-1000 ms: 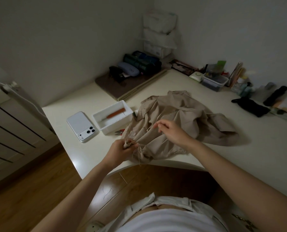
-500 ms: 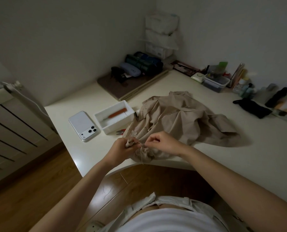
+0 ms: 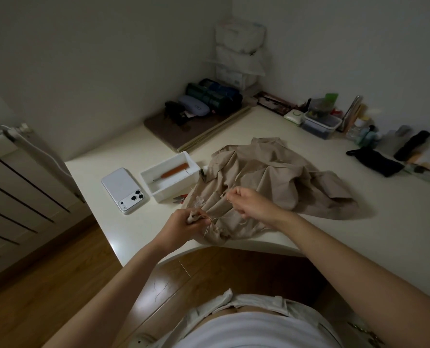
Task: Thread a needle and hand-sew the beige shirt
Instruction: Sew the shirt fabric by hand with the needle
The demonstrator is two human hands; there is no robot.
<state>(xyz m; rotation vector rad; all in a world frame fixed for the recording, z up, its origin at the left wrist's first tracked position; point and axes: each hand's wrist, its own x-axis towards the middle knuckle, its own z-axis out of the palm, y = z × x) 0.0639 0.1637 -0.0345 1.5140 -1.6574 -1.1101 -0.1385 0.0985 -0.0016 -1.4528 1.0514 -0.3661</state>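
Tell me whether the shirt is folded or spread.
Neither: the shirt lies in a crumpled heap on the table, one edge bunched in the left hand.

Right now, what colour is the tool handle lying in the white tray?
Orange-red handle, clearest in the head view.

Right hand (image 3: 251, 203) drawn back from the left hand (image 3: 183, 223), fingertips that met half a second ago now apart, hand lifted over the beige shirt (image 3: 271, 172) toward the table's (image 3: 359, 234) far edge
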